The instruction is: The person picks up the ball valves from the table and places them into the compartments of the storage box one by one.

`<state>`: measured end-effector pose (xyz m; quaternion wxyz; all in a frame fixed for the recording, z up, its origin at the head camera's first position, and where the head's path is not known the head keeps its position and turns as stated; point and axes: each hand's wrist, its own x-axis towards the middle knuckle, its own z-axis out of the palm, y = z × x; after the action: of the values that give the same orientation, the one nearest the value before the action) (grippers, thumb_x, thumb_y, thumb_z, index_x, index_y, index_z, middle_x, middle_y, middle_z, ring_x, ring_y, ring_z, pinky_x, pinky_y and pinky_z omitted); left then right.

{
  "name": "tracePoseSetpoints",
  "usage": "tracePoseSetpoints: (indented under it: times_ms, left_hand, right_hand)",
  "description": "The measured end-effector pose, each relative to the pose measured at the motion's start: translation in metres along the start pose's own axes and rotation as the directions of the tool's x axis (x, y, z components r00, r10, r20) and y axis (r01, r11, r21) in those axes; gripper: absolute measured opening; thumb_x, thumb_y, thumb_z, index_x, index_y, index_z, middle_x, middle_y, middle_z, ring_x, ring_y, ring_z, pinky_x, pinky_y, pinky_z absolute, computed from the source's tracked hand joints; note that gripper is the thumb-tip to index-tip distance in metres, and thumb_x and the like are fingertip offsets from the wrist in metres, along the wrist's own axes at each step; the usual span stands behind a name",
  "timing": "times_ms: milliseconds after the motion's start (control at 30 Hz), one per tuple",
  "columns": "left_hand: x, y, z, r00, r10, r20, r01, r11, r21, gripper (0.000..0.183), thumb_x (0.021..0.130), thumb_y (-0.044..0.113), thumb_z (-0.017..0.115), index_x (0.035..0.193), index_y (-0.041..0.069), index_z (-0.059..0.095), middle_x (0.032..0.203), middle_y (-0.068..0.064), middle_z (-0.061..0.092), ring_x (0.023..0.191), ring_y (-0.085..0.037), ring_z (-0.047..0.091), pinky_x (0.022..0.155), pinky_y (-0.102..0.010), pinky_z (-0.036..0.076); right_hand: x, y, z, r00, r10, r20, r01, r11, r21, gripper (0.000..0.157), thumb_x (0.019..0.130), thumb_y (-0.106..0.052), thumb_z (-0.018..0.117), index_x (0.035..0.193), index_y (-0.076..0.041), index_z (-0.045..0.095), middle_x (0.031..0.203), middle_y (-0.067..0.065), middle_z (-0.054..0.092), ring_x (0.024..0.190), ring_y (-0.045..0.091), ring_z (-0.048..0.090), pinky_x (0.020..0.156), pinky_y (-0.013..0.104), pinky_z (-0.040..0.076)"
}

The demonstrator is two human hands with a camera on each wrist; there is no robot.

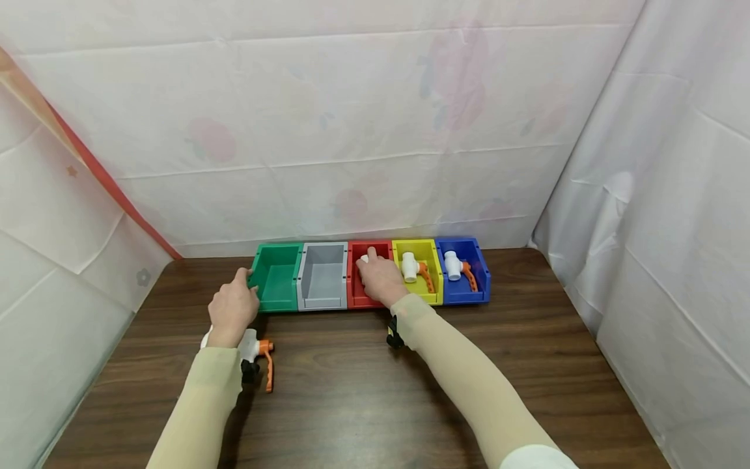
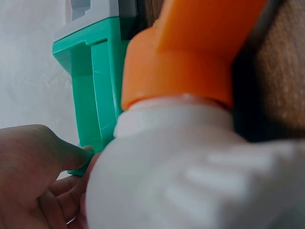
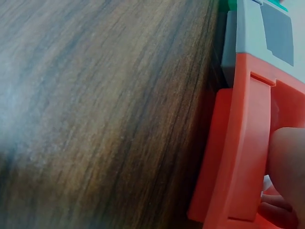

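My left hand (image 1: 233, 306) pinches the left side wall of the green bin (image 1: 278, 303), thumb and fingers at its edge in the left wrist view. Under that wrist lies a white ball valve (image 1: 249, 345) with an orange lever handle, partly covered by the forearm; it looms large in the left wrist view. My right hand (image 1: 382, 279) reaches down into the red bin (image 1: 359, 301). Its fingers curl round a white ball valve (image 1: 364, 258), mostly hidden by the hand; a sliver of white shows between the fingers in the right wrist view.
Between the green and red bins stands a grey bin (image 1: 322, 303). To the right, a yellow bin (image 1: 432, 298) and a blue bin (image 1: 467, 296) each hold a white valve with an orange handle. Behind the row hangs a pale curtain (image 1: 328, 130) along the wooden table (image 1: 328, 404).
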<state>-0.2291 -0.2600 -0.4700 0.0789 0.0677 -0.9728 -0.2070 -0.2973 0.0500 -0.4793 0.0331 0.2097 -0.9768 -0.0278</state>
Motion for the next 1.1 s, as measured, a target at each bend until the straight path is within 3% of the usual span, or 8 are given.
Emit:
tracePoseSetpoints:
  times_ms: [200,467,700,1100]
  left_hand:
    - [0.001,0.001,-0.002,1.0,0.0,0.002,0.0,1.0,0.001,0.042,0.103,0.018,0.052,0.141,0.003,0.046,0.07,-0.019,0.061,0.045,-0.028,0.048,0.04,-0.039,0.038]
    - [0.001,0.001,-0.002,1.0,-0.016,0.016,0.016,1.0,0.01,0.042,0.103,0.018,0.051,0.142,0.003,0.046,0.073,-0.021,0.062,0.046,-0.029,0.05,0.041,-0.04,0.039]
    - [0.002,0.001,-0.002,1.0,-0.018,0.015,0.018,1.0,0.013,0.042,0.103,0.019,0.051,0.142,0.003,0.046,0.077,-0.023,0.063,0.048,-0.03,0.051,0.041,-0.04,0.04]
    - [-0.002,-0.005,-0.003,0.999,-0.043,0.005,0.043,0.999,0.02,0.042,0.103,0.019,0.051,0.142,0.005,0.046,0.09,-0.029,0.065,0.051,-0.032,0.054,0.043,-0.042,0.041]
  right_hand:
    - [0.001,-0.001,0.0,1.0,-0.012,0.006,0.013,0.999,-0.046,0.031,0.095,-0.029,0.063,0.123,-0.016,0.063,0.12,0.011,0.051,0.074,0.018,0.059,0.063,0.033,0.054]
    - [0.0,-0.002,-0.003,0.999,-0.023,0.041,0.025,0.998,-0.059,0.044,0.095,-0.031,0.063,0.137,-0.017,0.058,0.126,0.009,0.057,0.103,0.021,0.057,0.085,0.036,0.053]
    - [-0.003,0.0,0.0,0.995,-0.083,-0.052,0.081,0.996,-0.033,0.035,0.096,-0.028,0.063,0.128,-0.016,0.064,0.125,0.008,0.058,0.106,0.022,0.055,0.087,0.036,0.053]
    - [-0.02,-0.002,-0.005,0.97,-0.169,-0.173,0.171,0.985,-0.003,0.023,0.096,-0.026,0.061,0.113,-0.015,0.071,0.122,0.005,0.061,0.105,0.023,0.054,0.092,0.037,0.049]
